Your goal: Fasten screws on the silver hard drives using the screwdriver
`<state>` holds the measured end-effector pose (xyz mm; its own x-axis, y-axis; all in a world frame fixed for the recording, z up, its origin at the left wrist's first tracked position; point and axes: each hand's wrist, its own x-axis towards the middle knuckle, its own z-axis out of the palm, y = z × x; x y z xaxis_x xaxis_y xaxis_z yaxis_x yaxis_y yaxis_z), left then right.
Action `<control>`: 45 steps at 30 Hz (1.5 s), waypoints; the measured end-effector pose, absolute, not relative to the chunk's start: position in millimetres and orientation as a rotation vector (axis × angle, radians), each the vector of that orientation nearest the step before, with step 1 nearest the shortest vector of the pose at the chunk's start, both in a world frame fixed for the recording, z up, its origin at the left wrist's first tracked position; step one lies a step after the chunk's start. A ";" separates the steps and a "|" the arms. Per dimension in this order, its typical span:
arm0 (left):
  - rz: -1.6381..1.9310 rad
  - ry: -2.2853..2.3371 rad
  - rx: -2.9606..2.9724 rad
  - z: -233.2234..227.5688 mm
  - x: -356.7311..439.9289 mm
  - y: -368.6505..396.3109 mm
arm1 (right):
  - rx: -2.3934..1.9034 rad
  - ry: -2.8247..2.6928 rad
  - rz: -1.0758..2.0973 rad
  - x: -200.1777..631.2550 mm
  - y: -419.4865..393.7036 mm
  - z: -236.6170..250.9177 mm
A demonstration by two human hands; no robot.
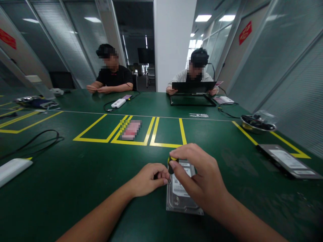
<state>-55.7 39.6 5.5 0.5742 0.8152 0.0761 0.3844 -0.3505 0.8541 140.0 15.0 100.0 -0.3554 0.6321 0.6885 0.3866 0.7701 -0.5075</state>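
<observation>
A silver hard drive (181,204) with a white label lies flat on the green table, label side up. My right hand (199,171) reaches over it, thumb and fingers closed on the black and yellow handle of a short screwdriver (171,164). The screwdriver's tip is hidden behind my fingers and the drive's left side. At the drive's left edge sits my left hand (152,179), its fingers curled and thumb pressed close by the drive. Whatever those fingertips pinch, if anything, is too small to make out.
Another hard drive (287,161) lies at the right, near a metal bowl (257,124) of dark parts. Yellow tape (131,143) marks rectangles ahead, one with a blurred pink item (131,130). A white power bank (13,171) and cable (42,132) lie left. Two people sit across.
</observation>
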 end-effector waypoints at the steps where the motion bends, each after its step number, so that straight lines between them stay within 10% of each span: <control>1: 0.641 0.967 1.947 5.8 -55.6 39.3 | -0.771 -1.990 0.325 140.2 14.8 99.7; 45: 0.587 1.056 1.945 0.9 -55.8 39.6 | -0.795 -1.971 0.291 140.9 15.3 99.3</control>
